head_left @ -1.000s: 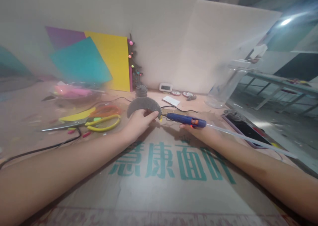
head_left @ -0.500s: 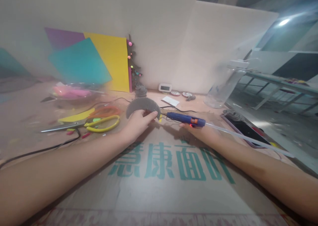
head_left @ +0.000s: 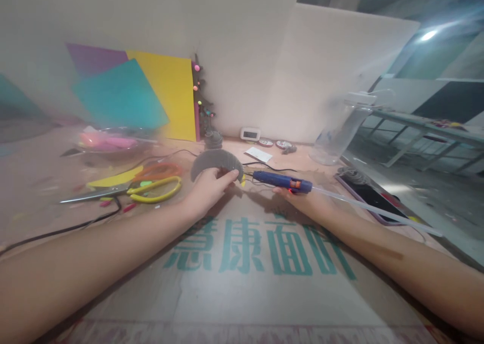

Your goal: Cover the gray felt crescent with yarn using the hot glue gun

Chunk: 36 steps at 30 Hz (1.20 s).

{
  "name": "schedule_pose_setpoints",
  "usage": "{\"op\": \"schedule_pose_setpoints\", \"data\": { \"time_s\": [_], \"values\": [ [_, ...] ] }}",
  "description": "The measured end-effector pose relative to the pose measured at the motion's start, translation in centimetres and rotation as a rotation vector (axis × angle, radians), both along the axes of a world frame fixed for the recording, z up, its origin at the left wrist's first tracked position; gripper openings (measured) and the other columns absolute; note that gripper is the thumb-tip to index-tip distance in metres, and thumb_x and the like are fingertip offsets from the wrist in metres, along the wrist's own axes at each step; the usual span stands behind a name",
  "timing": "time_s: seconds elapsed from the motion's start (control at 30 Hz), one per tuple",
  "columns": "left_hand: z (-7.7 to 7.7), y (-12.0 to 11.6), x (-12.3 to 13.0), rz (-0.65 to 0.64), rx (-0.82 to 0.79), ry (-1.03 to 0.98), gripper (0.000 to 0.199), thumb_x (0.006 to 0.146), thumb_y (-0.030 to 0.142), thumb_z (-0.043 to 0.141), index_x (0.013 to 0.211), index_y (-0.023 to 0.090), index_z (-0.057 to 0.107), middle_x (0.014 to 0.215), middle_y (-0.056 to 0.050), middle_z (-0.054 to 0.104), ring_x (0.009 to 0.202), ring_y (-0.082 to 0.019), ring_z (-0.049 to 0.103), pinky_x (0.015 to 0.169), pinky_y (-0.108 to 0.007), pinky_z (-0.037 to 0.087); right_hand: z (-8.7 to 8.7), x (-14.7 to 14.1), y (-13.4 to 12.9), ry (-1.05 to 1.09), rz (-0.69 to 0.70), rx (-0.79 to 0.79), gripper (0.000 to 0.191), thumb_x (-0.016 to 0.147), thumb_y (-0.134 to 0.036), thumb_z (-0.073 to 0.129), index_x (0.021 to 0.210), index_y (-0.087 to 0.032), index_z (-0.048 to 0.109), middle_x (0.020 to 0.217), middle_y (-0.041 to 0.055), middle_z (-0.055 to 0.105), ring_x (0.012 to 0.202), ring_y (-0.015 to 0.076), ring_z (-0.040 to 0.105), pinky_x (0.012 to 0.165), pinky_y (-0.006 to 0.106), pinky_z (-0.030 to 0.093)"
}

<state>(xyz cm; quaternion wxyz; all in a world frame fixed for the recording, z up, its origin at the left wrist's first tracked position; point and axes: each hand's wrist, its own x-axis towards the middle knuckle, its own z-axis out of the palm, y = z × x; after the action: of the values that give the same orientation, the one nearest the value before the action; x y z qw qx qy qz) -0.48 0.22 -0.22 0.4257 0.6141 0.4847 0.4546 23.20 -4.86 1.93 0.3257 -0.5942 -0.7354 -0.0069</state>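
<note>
My left hand (head_left: 215,185) is closed on a grey rounded piece (head_left: 206,163), thumb on its near face. A small yellow bit (head_left: 243,181) shows at the piece's right edge. From the right, my right hand (head_left: 295,198) grips a blue hot glue gun (head_left: 278,180) whose nozzle points left at that edge; I cannot tell if they touch. A small red light glows on the gun's underside. A long clear glue stick (head_left: 363,204) sticks out of its back end.
Yellow-handled scissors (head_left: 155,190) and coloured scraps lie at left, near a clear bowl of pink things (head_left: 109,141). Behind stand coloured sheets (head_left: 159,89), a dark decorated stem (head_left: 200,92) and a small digital clock (head_left: 250,133). At right are a clear jug (head_left: 336,132) and a phone (head_left: 372,197).
The view has shifted very slightly. Both hands keep their hold, and the glue gun's nozzle stays by the grey piece's right edge.
</note>
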Motion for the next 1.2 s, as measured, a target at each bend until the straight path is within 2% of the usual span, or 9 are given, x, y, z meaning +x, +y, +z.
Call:
{"op": "schedule_pose_setpoints", "data": {
  "time_s": [0.17,0.3,0.43,0.5,0.67,0.73,0.9,1.0,1.2],
  "values": [
    [-0.3,0.2,-0.2,-0.036,0.038,0.022,0.043,0.076,0.058,0.061,0.078,0.015,0.071,0.071,-0.007,0.07,0.068,-0.019,0.062,0.062,-0.027,0.045,0.2,0.1,0.2,0.043,-0.046,-0.006,0.031,0.081,-0.054,0.059,0.081,-0.024,0.067,0.078,0.0043,0.071,0.075,0.0251,0.067,0.07,0.035,0.053],
    [-0.3,0.1,-0.4,-0.046,0.059,0.083,0.044,0.078,0.06,0.059,0.076,0.017,0.07,0.069,-0.005,0.07,0.068,-0.02,0.063,0.062,-0.028,0.044,1.5,0.2,0.4,0.147,0.013,0.041,0.025,0.087,-0.046,0.053,0.092,-0.023,0.062,0.078,0.0026,0.069,0.071,0.02,0.064,0.069,0.031,0.051],
    [-0.2,0.0,-0.4,-0.045,0.063,0.126,0.047,0.078,0.062,0.057,0.078,0.017,0.07,0.07,-0.006,0.071,0.07,-0.021,0.064,0.06,-0.028,0.043,2.6,2.1,2.2,0.29,0.069,0.113,0.031,0.091,-0.044,0.047,0.107,-0.019,0.057,0.094,0.0062,0.069,0.076,0.0184,0.064,0.066,0.029,0.05],
    [-0.3,0.1,-0.4,-0.051,0.075,0.126,0.047,0.078,0.061,0.058,0.079,0.017,0.071,0.072,-0.006,0.072,0.071,-0.021,0.065,0.062,-0.028,0.044,2.6,3.8,3.7,0.3,0.02,0.124,0.035,0.088,-0.047,0.053,0.108,-0.019,0.059,0.101,0.0073,0.069,0.082,0.0196,0.066,0.068,0.029,0.051],
    [-0.6,0.5,-0.4,-0.083,0.084,0.125,0.046,0.079,0.061,0.058,0.081,0.017,0.07,0.077,-0.006,0.074,0.074,-0.021,0.066,0.067,-0.028,0.047,1.2,7.8,6.9,0.231,-0.312,-0.032,0.047,0.078,-0.054,0.063,0.1,-0.013,0.069,0.09,0.0119,0.073,0.085,0.0269,0.068,0.078,0.035,0.05],
    [-0.6,0.5,-0.4,-0.088,0.083,0.152,0.047,0.079,0.062,0.057,0.081,0.017,0.07,0.077,-0.005,0.074,0.074,-0.021,0.066,0.067,-0.028,0.047,0.4,8.7,7.5,0.231,-0.355,-0.055,0.05,0.08,-0.053,0.062,0.105,-0.011,0.068,0.092,0.015,0.073,0.086,0.0287,0.068,0.079,0.038,0.05],
    [-0.3,0.4,-0.4,-0.096,0.091,0.217,0.049,0.08,0.063,0.055,0.082,0.016,0.07,0.077,-0.005,0.075,0.075,-0.022,0.067,0.067,-0.028,0.047,-0.8,9.8,8.3,0.186,-0.25,-0.052,0.038,0.089,-0.041,0.053,0.11,-0.013,0.067,0.106,0.0139,0.072,0.097,0.0283,0.067,0.088,0.039,0.049],
    [-0.1,0.2,-0.4,-0.099,0.085,0.241,0.047,0.08,0.061,0.055,0.081,0.016,0.07,0.076,-0.005,0.075,0.075,-0.022,0.067,0.066,-0.028,0.046,-1.3,10.5,8.7,0.12,-0.18,-0.053,0.042,0.087,-0.037,0.056,0.122,-0.014,0.062,0.117,0.0139,0.069,0.107,0.029,0.063,0.096,0.042,0.046],
    [0.4,-0.2,-0.3,-0.11,0.072,0.262,0.046,0.082,0.059,0.054,0.08,0.016,0.07,0.076,-0.005,0.076,0.074,-0.021,0.067,0.065,-0.027,0.045,-2.5,11.9,9.9,0.02,-0.126,-0.022,0.042,0.088,-0.03,0.052,0.126,-0.012,0.059,0.132,0.0173,0.06,0.122,0.0292,0.055,0.106,0.045,0.04]
  ]
}}
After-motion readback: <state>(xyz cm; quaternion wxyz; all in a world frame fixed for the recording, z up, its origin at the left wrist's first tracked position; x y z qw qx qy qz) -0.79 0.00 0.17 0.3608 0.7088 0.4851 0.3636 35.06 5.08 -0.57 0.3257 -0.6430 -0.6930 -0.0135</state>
